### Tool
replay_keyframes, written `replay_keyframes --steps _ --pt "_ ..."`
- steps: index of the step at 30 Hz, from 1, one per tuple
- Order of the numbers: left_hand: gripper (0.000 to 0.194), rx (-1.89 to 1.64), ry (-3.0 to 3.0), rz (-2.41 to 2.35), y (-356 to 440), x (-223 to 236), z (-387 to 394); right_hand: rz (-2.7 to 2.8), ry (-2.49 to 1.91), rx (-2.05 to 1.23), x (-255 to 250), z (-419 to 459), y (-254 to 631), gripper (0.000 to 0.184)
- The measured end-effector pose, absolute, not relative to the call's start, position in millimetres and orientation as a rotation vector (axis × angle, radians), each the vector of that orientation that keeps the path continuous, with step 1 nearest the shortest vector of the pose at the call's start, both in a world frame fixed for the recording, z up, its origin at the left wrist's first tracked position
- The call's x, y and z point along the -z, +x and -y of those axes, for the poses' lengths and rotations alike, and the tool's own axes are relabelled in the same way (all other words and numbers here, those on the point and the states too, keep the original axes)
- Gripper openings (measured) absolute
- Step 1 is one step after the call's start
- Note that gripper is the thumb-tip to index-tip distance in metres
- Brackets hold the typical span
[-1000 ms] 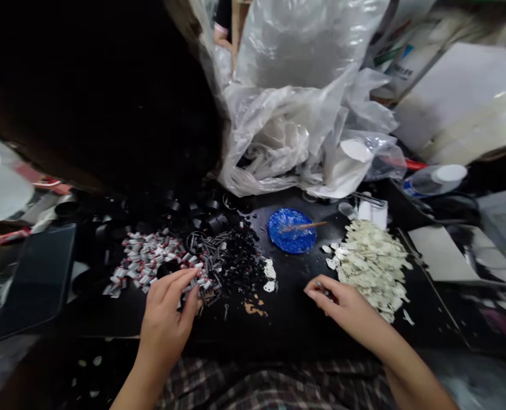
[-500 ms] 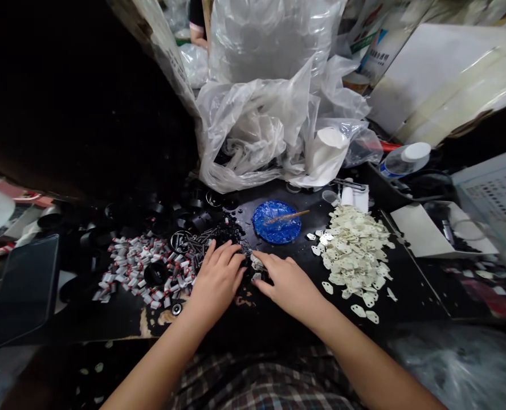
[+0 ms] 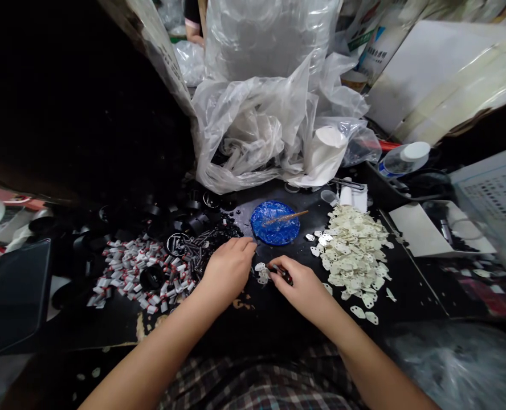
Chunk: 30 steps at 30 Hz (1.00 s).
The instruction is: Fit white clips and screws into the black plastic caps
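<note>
My left hand (image 3: 231, 266) is over the table with its fingers bent together and their tips turned away. Whatever they hold, if anything, is hidden. Beside it lie small black parts (image 3: 227, 230) and dark metal screws (image 3: 197, 247). My right hand (image 3: 298, 285) is closed around a small dark piece (image 3: 284, 274) with a lighter edge, its kind too small to make out. Between the two hands sits a small cluster of pale flat plates (image 3: 262, 273), close to the right fingertips. Just beyond is a round blue plastic-covered dish (image 3: 274, 232) with a thin brown stick (image 3: 287, 217) across it.
A heap of pale plates (image 3: 355, 250) lies to the right, a pile of grey-white cylinders with red ends (image 3: 142, 267) to the left. Crumpled clear bags (image 3: 253, 136) stand behind. A dark tablet-like slab (image 3: 16, 296) is at far left, an open white box (image 3: 424, 228) at right.
My left hand has turned and curled its formerly spread fingers. My right hand has drawn back to the right and now grips the small dark piece, uncovering the pale plates between the hands.
</note>
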<state>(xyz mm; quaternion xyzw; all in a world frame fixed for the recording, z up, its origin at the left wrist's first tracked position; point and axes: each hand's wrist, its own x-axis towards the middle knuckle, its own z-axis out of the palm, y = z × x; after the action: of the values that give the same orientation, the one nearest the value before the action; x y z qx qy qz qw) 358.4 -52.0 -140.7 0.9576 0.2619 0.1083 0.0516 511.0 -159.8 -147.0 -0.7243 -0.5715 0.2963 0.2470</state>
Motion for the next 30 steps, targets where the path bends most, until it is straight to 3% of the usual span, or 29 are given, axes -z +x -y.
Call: replay_keyframes --steps 12,17,22,27,30 --pt "0.036 -0.154 2.950 -0.675 368.1 148.2 74.7 1.486 -1.905 -0.836 144.3 166.4 518.6 0.016" --pt "0.038 -0.290 2.899 -0.669 337.3 148.5 85.9 1.572 -1.941 -0.782 143.2 158.5 516.3 0.034" --pt "0.042 -0.562 2.828 -0.961 286.6 157.7 105.7 1.770 -2.109 -0.749 140.7 139.3 506.4 0.047" --pt "0.061 -0.425 2.877 -1.260 268.0 178.2 115.8 1.856 -2.038 -0.808 138.0 136.9 500.0 0.038" --pt "0.062 -0.416 2.879 -1.330 274.0 183.9 108.3 1.838 -2.078 -0.822 138.1 147.5 503.0 0.040"
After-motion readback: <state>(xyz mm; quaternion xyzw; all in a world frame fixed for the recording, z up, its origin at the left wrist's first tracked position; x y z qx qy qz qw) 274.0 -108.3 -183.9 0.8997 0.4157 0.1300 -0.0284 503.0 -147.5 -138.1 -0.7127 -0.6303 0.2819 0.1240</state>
